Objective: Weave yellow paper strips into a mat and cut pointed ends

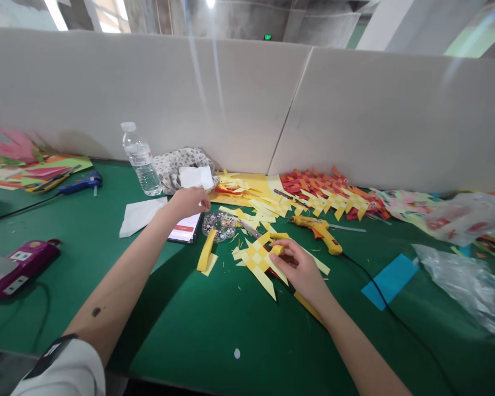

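Observation:
My right hand [299,269] is closed, with thumb and fingers on the edge of a woven yellow paper piece [258,258]. Strips of it stick out to several sides, and a curled one rises by my fingertips. My left hand [188,202] reaches over a phone [185,228], fingers curled downward; whatever they pinch, if anything, is hidden. Just right of that hand lies a round clear case [218,225] of small dark and white pieces. Scissors [249,228] lie between the case and the woven piece. A folded yellow paper strip [206,252] sits in front of the case.
A yellow glue gun [319,231] trails its black cord rightward. Behind it are woven yellow [346,203] and red paper pieces [313,181]. A water bottle [142,159], a purple power strip [22,269] and a blue glue gun [80,184] stand left. Blue paper [390,280] lies right.

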Tool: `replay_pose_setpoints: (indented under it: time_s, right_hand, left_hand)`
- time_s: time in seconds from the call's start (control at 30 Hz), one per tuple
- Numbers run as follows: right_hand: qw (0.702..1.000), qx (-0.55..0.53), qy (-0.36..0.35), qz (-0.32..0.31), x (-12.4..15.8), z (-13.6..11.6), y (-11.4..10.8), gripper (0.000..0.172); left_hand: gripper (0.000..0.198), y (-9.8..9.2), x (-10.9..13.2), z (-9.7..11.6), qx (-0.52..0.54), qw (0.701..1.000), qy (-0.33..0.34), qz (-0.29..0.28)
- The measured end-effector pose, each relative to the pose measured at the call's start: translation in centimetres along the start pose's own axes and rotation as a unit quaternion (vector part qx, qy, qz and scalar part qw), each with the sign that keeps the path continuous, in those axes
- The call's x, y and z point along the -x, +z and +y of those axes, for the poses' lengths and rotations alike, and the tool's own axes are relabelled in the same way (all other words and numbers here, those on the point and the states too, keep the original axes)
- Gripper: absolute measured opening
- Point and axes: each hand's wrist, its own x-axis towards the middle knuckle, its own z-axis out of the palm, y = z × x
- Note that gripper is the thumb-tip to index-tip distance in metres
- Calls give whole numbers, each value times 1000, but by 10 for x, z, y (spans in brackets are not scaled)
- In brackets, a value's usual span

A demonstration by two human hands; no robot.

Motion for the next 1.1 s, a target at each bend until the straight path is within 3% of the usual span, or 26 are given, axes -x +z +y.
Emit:
replay_pose_setpoints:
  time_s: [0.3,0.63,1.1]
  right_hand:
    - [1000,-4,5,3,1,-2,0,29]
    - [1000,-14,8,2,0,-3,0,31]
    - [1000,-9,11,6,1,-6,-1,30]
  left_hand:
    - [12,-4,-2,18,-22,999,21,-18]
    - [14,-6,-1,18,-49,997,31,-54]
    - [20,0,-2,18,-43,997,30,-60]
